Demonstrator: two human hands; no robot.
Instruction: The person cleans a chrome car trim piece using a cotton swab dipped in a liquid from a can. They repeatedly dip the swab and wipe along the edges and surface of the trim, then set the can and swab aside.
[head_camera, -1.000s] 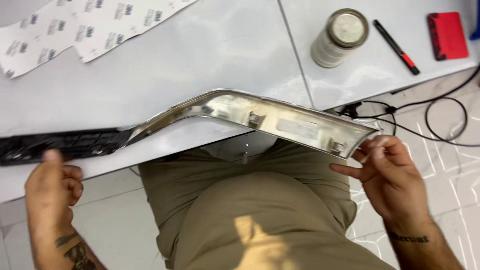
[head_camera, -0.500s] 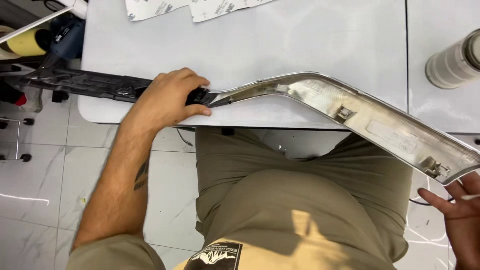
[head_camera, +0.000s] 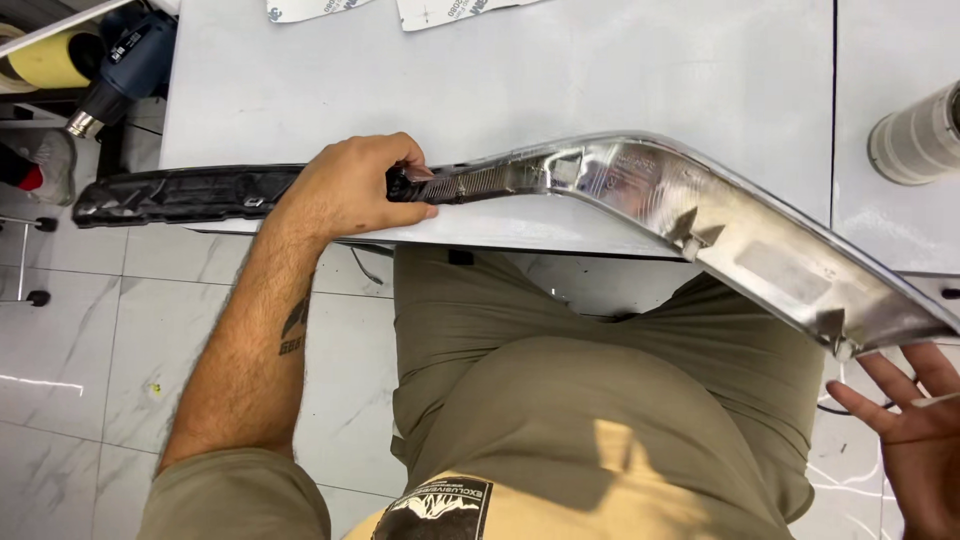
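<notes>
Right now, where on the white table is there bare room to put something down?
The white table is bare between the paper sheets at its far edge and the chrome trim piece. The near edge is crowded: the left hand grips the trim there. A tape roll occupies the right.

My left hand (head_camera: 350, 190) wraps the trim strip (head_camera: 620, 190), hiding the join between its black and chrome lengths. My right hand (head_camera: 910, 430) is cut by the right and bottom edges, its grip unreadable. The tape roll (head_camera: 915, 135) runs off right; the far sticker sheets (head_camera: 440, 10) run off the top. The heat gun (head_camera: 125, 65) is partly hidden behind the surface (head_camera: 500, 90).
</notes>
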